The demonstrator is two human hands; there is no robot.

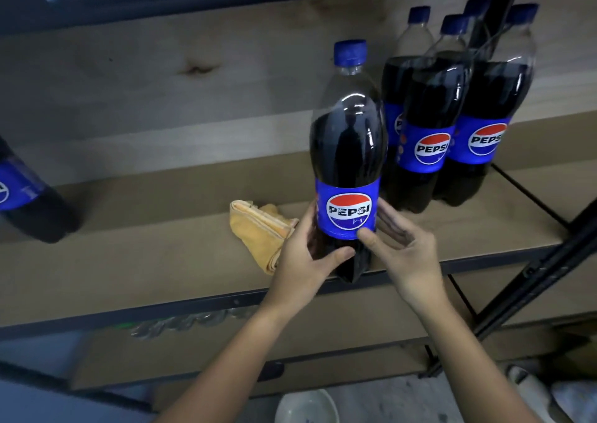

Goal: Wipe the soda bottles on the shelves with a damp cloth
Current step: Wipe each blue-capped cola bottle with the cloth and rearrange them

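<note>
Left hand (303,254) gripped the bottle (347,164) low; right hand (400,248) touched it, fingers loosely spread. Cloth (261,232) lay just left: steady the bottle, then fetch it.

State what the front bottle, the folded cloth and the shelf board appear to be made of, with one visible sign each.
Front bottle: clear glossy plastic, judging by see-through neck and bright highlights; blue cap looks like plastic too.
Cloth: soft yellow-orange fabric, possibly microfibre; it lies in limp folds.
Shelf board: matte brown, likely fibreboard or cardboard; flat, no grain.
</note>
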